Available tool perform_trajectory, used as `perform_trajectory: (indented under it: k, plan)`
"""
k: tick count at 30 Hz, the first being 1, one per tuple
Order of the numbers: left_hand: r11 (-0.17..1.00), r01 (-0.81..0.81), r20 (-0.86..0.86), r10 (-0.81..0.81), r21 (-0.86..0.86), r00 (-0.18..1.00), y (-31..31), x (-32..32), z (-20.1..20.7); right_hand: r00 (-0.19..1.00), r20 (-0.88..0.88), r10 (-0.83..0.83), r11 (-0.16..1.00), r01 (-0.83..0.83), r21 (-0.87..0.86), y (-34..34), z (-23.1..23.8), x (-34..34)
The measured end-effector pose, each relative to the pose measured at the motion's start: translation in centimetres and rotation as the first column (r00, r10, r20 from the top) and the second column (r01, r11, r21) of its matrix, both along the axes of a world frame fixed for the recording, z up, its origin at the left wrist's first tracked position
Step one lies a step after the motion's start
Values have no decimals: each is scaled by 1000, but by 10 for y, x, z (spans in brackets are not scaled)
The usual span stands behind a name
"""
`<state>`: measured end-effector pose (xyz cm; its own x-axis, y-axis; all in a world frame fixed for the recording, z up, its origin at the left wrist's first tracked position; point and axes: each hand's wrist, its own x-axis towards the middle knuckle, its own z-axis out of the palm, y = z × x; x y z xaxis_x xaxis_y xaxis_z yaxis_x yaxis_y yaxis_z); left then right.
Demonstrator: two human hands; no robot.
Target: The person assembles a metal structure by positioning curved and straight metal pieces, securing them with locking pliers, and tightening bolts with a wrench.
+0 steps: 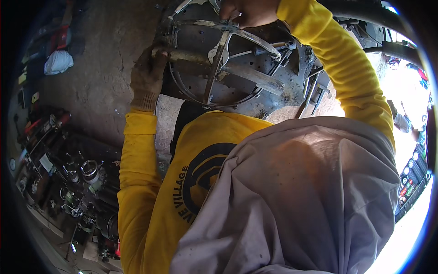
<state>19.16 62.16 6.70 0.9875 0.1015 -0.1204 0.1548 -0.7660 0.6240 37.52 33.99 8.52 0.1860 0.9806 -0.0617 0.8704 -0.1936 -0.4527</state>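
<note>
A curved metal frame point(209, 91), rounded and made of bent strips with a crossbar, lies on a dark metal plate point(273, 105) with holes in it. A wide worn metal bar point(255, 78) runs slantwise across it. My left hand point(148, 75), in a brown knit glove, is closed round the bar's left end at the frame's left side. My right hand point(255, 11) is at the top of the frame, over the joint of the strips. Its fingers are pinched together, partly cut off by the picture's edge, and what they hold is too small to make out.
Metal rods point(312, 89) stand right of the plate, below thick dark tubes point(388, 11). Machine parts and a metal ring point(90, 170) crowd the lower left. A white bundle point(58, 62) lies at the far left. A grey cloth point(310, 192) drapes over my yellow shirt.
</note>
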Motion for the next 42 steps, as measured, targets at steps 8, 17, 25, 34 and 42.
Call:
perform_trajectory:
  k: [8, 17, 25, 34, 42]
  plan:
    - [1000, -10, 70, 11, -17, 997, 1, 3, -7, 973, 73, 221, 942, -193, -274, 63, -2, 23]
    - [1000, -5, 63, 4, 15, 998, 2, 0, -4, 976, 206, -71, 966, 118, -229, 14, 2, -9]
    - [1000, -23, -16, 23, -17, 1000, 4, 0, -4, 782, -419, -461, 886, 379, -267, -59, 6, -66]
    - [998, 2, 15, -2, -57, 1000, 0, -1, 2, 960, -135, -246, 969, 244, -32, -41, 24, -29]
    - [999, 24, 85, -22, -26, 996, 3, 3, -8, 988, 142, 54, 998, -52, -19, -9, 3, -9]
